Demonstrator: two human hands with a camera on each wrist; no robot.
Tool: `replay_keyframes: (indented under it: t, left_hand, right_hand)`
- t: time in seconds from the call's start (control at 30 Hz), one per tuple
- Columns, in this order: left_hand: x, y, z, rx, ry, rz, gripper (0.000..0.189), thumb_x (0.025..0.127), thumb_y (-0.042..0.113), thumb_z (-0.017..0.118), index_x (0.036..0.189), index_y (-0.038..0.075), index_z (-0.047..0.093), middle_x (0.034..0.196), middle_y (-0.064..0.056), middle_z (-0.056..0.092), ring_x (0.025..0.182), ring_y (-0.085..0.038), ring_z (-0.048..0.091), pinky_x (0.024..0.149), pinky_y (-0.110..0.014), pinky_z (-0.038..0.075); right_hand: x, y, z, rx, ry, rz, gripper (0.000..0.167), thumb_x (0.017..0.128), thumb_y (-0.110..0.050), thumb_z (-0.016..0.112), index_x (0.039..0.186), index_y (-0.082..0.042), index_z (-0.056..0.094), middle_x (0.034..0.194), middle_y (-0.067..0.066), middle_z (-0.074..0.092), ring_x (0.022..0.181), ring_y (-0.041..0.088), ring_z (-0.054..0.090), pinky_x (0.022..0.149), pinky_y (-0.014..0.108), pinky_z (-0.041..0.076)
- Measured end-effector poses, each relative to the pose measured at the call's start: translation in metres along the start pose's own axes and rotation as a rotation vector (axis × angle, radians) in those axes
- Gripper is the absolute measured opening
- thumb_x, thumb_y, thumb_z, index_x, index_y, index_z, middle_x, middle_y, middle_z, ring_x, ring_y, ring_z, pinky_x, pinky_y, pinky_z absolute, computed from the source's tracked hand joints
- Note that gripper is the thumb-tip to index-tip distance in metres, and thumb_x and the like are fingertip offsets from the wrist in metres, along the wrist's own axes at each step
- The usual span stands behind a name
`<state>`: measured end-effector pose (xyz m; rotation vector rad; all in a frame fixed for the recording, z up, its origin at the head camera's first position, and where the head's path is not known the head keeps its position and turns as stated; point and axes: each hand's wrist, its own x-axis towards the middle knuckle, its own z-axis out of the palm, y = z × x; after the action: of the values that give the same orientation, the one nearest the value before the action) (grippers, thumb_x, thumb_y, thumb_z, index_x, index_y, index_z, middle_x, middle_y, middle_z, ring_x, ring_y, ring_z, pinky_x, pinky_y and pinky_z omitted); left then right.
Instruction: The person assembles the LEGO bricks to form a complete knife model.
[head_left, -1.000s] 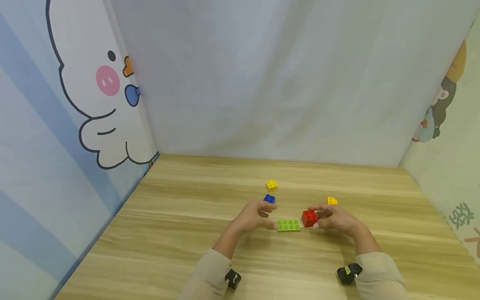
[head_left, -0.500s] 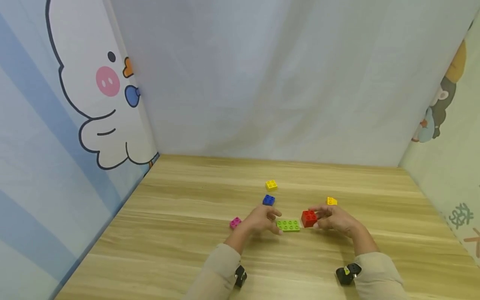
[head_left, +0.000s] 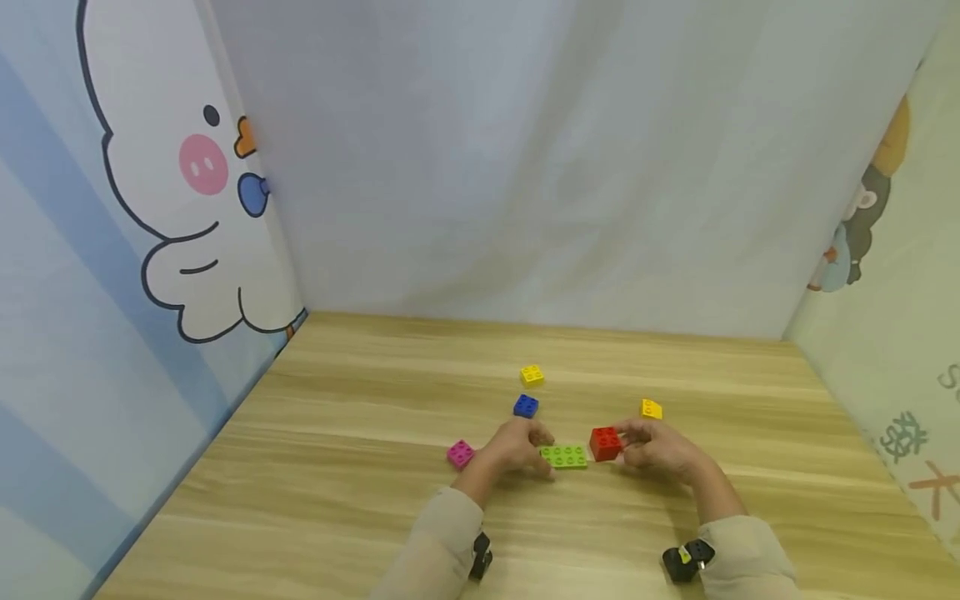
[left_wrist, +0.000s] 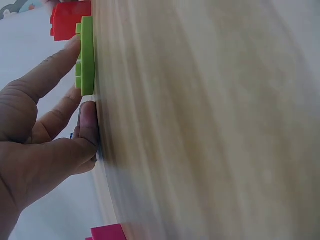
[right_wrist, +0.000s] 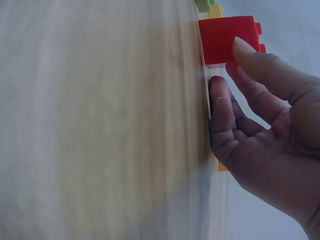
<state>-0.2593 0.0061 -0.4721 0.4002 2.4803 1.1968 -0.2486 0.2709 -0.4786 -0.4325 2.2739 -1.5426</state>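
Observation:
A flat lime-green brick (head_left: 564,457) with two rows of studs lies on the table. My left hand (head_left: 513,446) pinches its left end, thumb on the near side and index finger on the far side. Just to the right stands a taller red brick (head_left: 605,443), studs up. My right hand (head_left: 660,448) holds it by its right part; in the right wrist view the thumb (right_wrist: 245,47) lies against the red face and the index finger is partly hidden behind it. The other fingers (right_wrist: 222,107) of that hand are curled near the tabletop.
Behind the left hand lie a blue brick (head_left: 526,406) and, farther back, a yellow brick (head_left: 532,375). A magenta brick (head_left: 461,454) is left of the left wrist. Beyond the right hand is another yellow brick (head_left: 651,408). A pale curtain (head_left: 525,167) borders the table's back.
My left hand has moved around the green brick's left end, its thumb now at the near side, uncovering the magenta brick. The right hand keeps hold of the red brick. The head view shifts slightly.

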Motion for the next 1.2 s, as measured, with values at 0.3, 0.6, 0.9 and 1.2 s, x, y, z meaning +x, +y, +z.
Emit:
replay_keyframes:
  t: [0.3, 0.6, 0.9, 1.2]
  left_hand:
    - [0.003, 0.004, 0.003, 0.060, 0.016, -0.039, 0.039, 0.061, 0.007, 0.086, 0.096, 0.009, 0.069, 0.092, -0.001, 0.060, 0.086, -0.018, 0.054, 0.078, -0.033, 0.047]
    - [0.002, 0.000, 0.000, 0.005, 0.047, -0.063, 0.033, 0.064, 0.007, 0.084, 0.094, 0.009, 0.071, 0.090, 0.000, 0.063, 0.085, -0.017, 0.056, 0.079, -0.034, 0.047]
    - [0.000, -0.002, -0.012, -0.083, 0.071, -0.022, 0.035, 0.066, 0.009, 0.084, 0.098, 0.006, 0.070, 0.091, -0.002, 0.063, 0.085, -0.017, 0.054, 0.078, -0.034, 0.046]
    - [-0.002, -0.002, -0.022, -0.119, 0.083, 0.047, 0.037, 0.069, 0.012, 0.082, 0.103, 0.003, 0.069, 0.089, -0.002, 0.059, 0.082, -0.017, 0.052, 0.070, -0.031, 0.045]
  right_hand:
    - [0.001, -0.004, 0.002, -0.004, 0.000, 0.013, 0.060, 0.075, 0.003, 0.065, 0.130, 0.011, 0.043, 0.099, 0.018, 0.055, 0.087, 0.025, 0.054, 0.070, 0.031, 0.049]
    - [0.001, -0.005, 0.002, -0.030, 0.013, 0.022, 0.049, 0.076, 0.001, 0.067, 0.122, 0.012, 0.051, 0.096, 0.015, 0.059, 0.084, 0.023, 0.055, 0.069, 0.032, 0.048]
    - [-0.008, -0.007, -0.007, -0.041, 0.016, -0.006, 0.045, 0.080, -0.003, 0.069, 0.119, 0.012, 0.054, 0.104, 0.017, 0.062, 0.095, 0.026, 0.057, 0.076, 0.034, 0.048]
    - [-0.003, -0.010, 0.000, -0.016, 0.011, -0.006, 0.044, 0.077, -0.002, 0.072, 0.116, 0.012, 0.055, 0.101, 0.017, 0.063, 0.093, 0.028, 0.059, 0.074, 0.033, 0.050]
